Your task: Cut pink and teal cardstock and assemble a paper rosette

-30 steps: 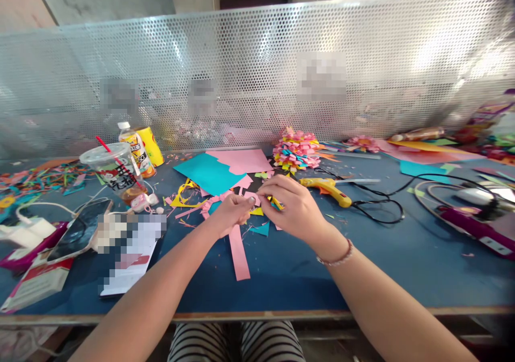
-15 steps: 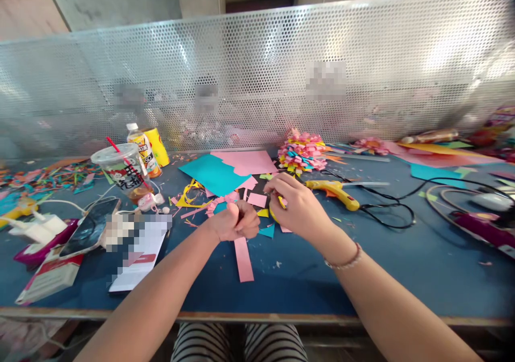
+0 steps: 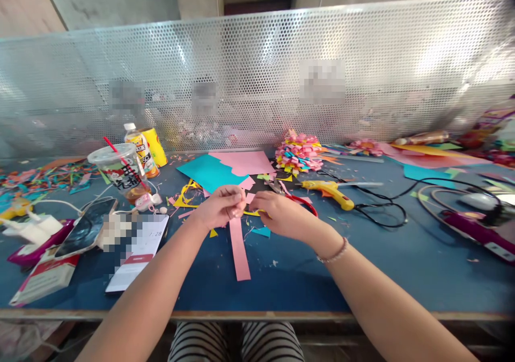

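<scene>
Blue worktable, paper scraps everywhere; left hand and right hand both pinch, probably, a small pink paper piece between fingertips, pink strip at 6 o'clock, red scissors at 2.

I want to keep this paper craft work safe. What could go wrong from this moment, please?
1. The scissors lie with red handles close behind the right hand; a backward move might brush the blades.
2. The yellow glue gun rests on the table among paper scraps; if hot, it could scorch them.
3. Its black cable loops near the right forearm and might snag.
</scene>
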Demonstrator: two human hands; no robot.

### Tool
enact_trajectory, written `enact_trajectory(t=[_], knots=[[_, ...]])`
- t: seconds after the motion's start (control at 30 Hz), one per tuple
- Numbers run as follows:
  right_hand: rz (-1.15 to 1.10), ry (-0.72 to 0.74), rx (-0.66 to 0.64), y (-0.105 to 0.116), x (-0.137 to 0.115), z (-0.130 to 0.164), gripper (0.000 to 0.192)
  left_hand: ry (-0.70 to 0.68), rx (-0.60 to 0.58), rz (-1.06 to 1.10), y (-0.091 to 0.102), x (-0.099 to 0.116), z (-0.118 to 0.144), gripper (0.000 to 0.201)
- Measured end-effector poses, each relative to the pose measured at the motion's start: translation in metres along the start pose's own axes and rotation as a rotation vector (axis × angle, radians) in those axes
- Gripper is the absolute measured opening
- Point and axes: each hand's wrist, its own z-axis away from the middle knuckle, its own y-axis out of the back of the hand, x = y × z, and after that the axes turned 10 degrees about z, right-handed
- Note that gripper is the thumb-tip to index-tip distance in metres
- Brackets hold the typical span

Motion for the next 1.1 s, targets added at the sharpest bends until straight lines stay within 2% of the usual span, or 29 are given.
enact_trajectory(t=[0.1, 0.17, 0.23, 0.33, 0.43, 0.5, 0.7, 0.87, 0.97, 1.1], knots=[[-0.105, 0.149, -0.111, -0.011, -0.003, -0.001, 0.049, -0.057, 0.022, 0.055, -0.002, 0.004, -0.001, 0.028], [-0.158, 0.225, -0.141, -0.018, -0.006, -0.002, 0.059, -0.069, 0.043, 0.061, -0.002, 0.003, -0.002, 0.028], [-0.164, 0.272, -0.146, -0.026, -0.009, -0.005, 0.060, -0.090, 0.104, 0.022, 0.000, 0.001, -0.005, 0.024], [-0.116, 0.286, -0.137, -0.036, -0.011, -0.009, 0.050, -0.167, 0.319, -0.124, 0.007, -0.002, -0.010, 0.011], [-0.058, 0.235, -0.120, -0.043, -0.012, -0.011, 0.036, -0.242, 0.578, -0.360, 0.018, -0.004, -0.014, 0.022], [-0.037, 0.195, -0.112, -0.045, -0.014, -0.012, 0.030, -0.282, 0.653, -0.472, 0.025, -0.004, -0.016, 0.029], [-0.006, 0.159, -0.088, -0.039, -0.016, -0.011, 0.023, -0.349, 0.721, -0.705, 0.039, -0.006, -0.017, 0.028], [0.021, 0.128, 0.017, -0.031, -0.006, -0.009, 0.015, -0.357, 0.738, -0.794, 0.045, -0.009, -0.019, 0.022], [-0.046, 0.067, 0.132, -0.028, 0.004, -0.010, 0.013, -0.300, 0.654, -0.782, 0.049, -0.012, -0.019, 0.017], [-0.266, -0.059, 0.323, -0.026, 0.019, -0.011, 0.017, -0.133, 0.504, -0.876, 0.055, -0.020, -0.019, 0.014]])
